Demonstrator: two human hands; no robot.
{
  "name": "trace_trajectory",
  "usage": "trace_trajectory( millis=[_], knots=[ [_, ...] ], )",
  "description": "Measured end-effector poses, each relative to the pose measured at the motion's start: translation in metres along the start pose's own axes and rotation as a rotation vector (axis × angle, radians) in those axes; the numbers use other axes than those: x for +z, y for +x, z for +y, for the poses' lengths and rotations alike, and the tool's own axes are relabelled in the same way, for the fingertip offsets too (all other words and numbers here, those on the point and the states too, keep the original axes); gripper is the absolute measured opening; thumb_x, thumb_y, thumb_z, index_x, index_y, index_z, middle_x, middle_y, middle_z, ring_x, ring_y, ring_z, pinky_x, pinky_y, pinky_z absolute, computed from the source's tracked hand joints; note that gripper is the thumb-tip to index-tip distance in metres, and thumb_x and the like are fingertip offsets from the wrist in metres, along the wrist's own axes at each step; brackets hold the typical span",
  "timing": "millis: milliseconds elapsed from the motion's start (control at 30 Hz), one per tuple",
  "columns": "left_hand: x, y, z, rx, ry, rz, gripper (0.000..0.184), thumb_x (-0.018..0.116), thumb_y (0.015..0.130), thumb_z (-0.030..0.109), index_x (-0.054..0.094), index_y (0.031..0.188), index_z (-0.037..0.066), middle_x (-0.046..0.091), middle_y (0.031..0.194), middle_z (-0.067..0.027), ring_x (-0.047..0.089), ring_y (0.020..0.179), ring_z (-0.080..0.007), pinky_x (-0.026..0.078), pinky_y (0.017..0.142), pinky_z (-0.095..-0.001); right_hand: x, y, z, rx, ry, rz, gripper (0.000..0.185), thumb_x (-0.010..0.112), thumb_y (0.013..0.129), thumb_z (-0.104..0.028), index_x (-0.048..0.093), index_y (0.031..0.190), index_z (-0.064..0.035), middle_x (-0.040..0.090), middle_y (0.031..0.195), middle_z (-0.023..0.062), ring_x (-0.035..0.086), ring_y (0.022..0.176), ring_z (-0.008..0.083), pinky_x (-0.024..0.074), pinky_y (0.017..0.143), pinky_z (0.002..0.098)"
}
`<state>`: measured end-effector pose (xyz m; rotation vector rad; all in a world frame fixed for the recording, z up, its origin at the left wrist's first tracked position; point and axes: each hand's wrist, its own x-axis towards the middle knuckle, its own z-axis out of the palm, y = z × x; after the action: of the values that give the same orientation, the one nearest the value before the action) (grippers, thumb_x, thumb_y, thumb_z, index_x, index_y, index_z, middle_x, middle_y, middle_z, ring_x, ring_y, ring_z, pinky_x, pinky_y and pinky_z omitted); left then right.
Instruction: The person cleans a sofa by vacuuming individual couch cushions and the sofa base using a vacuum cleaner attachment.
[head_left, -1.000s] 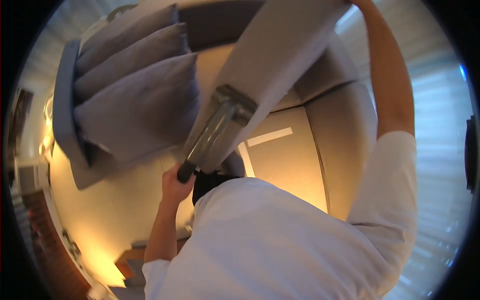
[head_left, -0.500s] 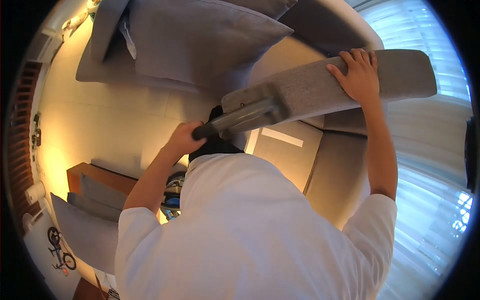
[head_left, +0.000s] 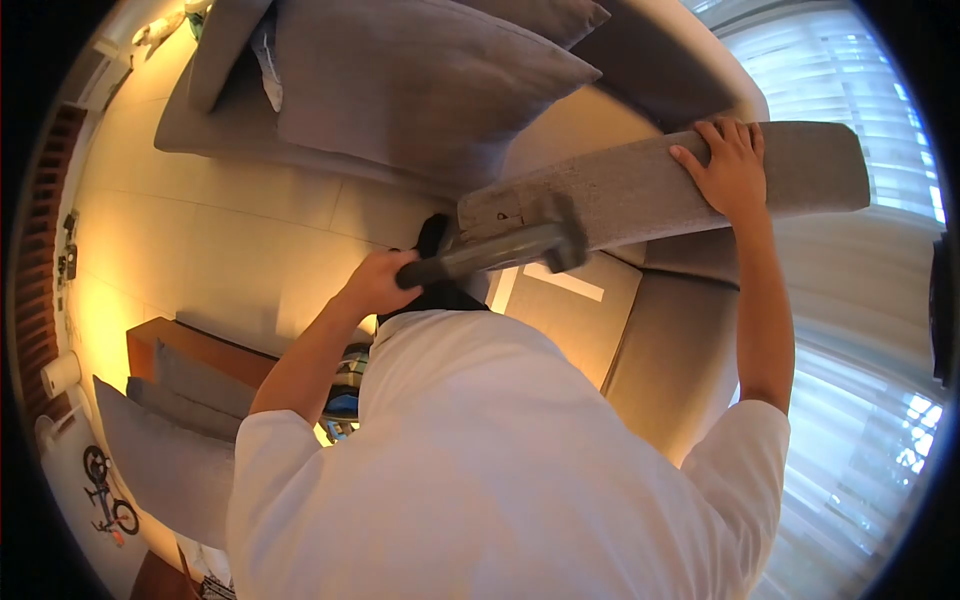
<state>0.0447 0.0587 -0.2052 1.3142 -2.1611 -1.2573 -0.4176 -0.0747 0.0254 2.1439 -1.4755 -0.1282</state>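
Gripping a dark handheld tool (head_left: 500, 252) near the frame's centre, we have our left hand (head_left: 380, 283) wrapped round its handle (head_left: 422, 274); its blurred head (head_left: 570, 240) overlaps a long grey cushion (head_left: 640, 200) reaching to the upper right, contact unclear; our right hand (head_left: 735, 178) lies on that cushion, thumb apart; a grey pillow (head_left: 400, 85) sits upper left.

Bluish light glares through the blinds (head_left: 845, 75); edges bow darkly.

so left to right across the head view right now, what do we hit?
White cylinder → lower-left grey pillow → left grip → black-handled grey tool → right grip → window blinds.
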Motion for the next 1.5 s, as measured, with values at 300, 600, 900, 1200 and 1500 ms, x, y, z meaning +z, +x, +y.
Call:
trace_trajectory(
  millis=[300,600,900,1200,1500],
  knots=[
    [-0.024,-0.067,-0.042,-0.225,0.029,0.139,0.028,0.076,0.072,0.015,0.069,0.098,0.006,0.069,0.079,-0.0182,0.069,0.074,-0.0346,0.054,0.07,-0.04,-0.002,-0.005,-0.007,0.02,0.006,-0.011,0.055,0.064,0.087,-0.058,0.07,0.114,-0.0109,0.062,0.119,0.0127,0.052,0.123,0.0313,0.0258,0.116,0.0564],
    [-0.005,-0.089,-0.082,-0.365,0.018,0.045,0.032,0.072,0.072,0.017,0.068,0.102,0.005,0.069,0.082,-0.021,0.068,0.078,-0.0383,0.054,0.073,-0.0421,-0.011,-0.014,-0.01,0.041,0.045,-0.006,0.053,0.065,0.087,-0.057,0.071,0.113,-0.0109,0.062,0.122,0.0138,0.051,0.126,0.0311,0.025,0.116,0.0564],
    [-0.018,-0.063,-0.054,-0.206,0.101,0.077,0.026,0.073,0.072,0.02,0.065,0.093,0.007,0.066,0.077,-0.0211,0.066,0.078,-0.0416,0.053,0.071,-0.0457,0.003,-0.032,-0.013,-0.054,0.053,0.085,0.054,0.065,0.087,-0.055,0.07,0.11,-0.0056,0.06,0.124,0.015,0.051,0.126,0.0337,0.0276,0.115,0.0565],
    [-0.015,-0.045,-0.079,-0.207,0.046,0.043,0.032,0.074,0.072,0.025,0.067,0.098,0.008,0.069,0.082,-0.0214,0.068,0.083,-0.041,0.054,0.074,-0.0463,0.049,-0.085,-0.088,-0.157,0.186,0.171,0.034,0.071,0.083,-0.043,0.062,0.073,-0.0109,0.061,0.082,0.0078,0.057,0.085,0.0287,0.0416,0.075,0.041],
    [-0.068,-0.052,-0.04,-0.085,-0.377,0.325,0.018,0.068,0.079,0.003,0.064,0.096,0.0,0.067,0.076,-0.0101,0.064,0.072,-0.0168,0.051,0.066,-0.0328,-0.046,0.041,0.009,-0.005,0.253,0.564,0.042,0.068,0.087,-0.027,0.051,0.052,-0.0109,0.054,0.057,0.0058,0.052,0.06,0.0317,0.04,0.061,0.043]
  ],
)
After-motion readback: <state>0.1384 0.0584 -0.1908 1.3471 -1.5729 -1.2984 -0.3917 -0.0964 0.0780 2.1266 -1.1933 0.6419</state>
